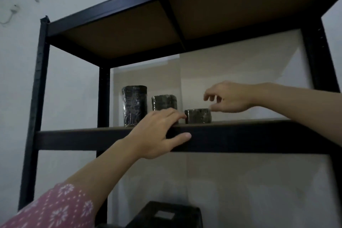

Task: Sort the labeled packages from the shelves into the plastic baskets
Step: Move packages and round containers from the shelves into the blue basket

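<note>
Three dark plastic-wrapped packages stand on the black metal shelf (pixel 240 135): a tall one (pixel 134 105) at the left, a medium one (pixel 164 102) behind, and a short one (pixel 198 116) at the front. My left hand (pixel 159 131) rests on the shelf's front edge, fingers over the top near the short package's left side and thumb under the beam. My right hand (pixel 227 99) hovers just right of and above the short package, fingers loosely spread, holding nothing.
The upper shelf board (pixel 166 24) hangs close overhead. Black upright posts (pixel 38 98) frame the rack. A black box-like object (pixel 166 214) sits on the lower level. Pale wall shows behind.
</note>
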### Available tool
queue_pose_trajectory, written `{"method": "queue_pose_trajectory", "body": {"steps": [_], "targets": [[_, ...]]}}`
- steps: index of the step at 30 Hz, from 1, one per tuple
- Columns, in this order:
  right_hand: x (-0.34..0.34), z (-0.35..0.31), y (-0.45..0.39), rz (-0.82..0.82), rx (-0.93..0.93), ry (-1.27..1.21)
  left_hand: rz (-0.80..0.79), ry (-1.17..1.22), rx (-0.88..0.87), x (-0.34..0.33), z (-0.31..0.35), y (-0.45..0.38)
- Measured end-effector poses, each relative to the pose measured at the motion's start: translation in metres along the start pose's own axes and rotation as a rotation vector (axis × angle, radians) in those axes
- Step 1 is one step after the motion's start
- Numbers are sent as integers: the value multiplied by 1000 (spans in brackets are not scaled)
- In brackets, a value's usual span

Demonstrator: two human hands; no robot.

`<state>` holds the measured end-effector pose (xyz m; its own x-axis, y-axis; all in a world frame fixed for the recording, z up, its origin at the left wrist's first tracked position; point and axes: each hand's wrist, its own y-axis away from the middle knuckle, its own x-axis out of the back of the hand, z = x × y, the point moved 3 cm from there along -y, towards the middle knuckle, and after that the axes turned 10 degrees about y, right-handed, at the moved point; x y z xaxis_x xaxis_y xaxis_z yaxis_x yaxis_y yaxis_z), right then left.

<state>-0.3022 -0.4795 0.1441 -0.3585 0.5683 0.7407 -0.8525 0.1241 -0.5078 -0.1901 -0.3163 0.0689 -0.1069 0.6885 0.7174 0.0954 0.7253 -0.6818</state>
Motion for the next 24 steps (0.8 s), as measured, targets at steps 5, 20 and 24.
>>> {"method": "queue_pose_trajectory", "body": {"steps": [5, 20, 24], "targets": [[-44, 20, -49, -308, -84, -54, 59, 25, -111, -11, -20, -2], [-35, 4, -39, 254, 87, -151, 272, -5, -171, -15, -16, 3], [-9, -11, -31, 457, 201, -164, 285, 0, -182, -15, -16, 3]]}}
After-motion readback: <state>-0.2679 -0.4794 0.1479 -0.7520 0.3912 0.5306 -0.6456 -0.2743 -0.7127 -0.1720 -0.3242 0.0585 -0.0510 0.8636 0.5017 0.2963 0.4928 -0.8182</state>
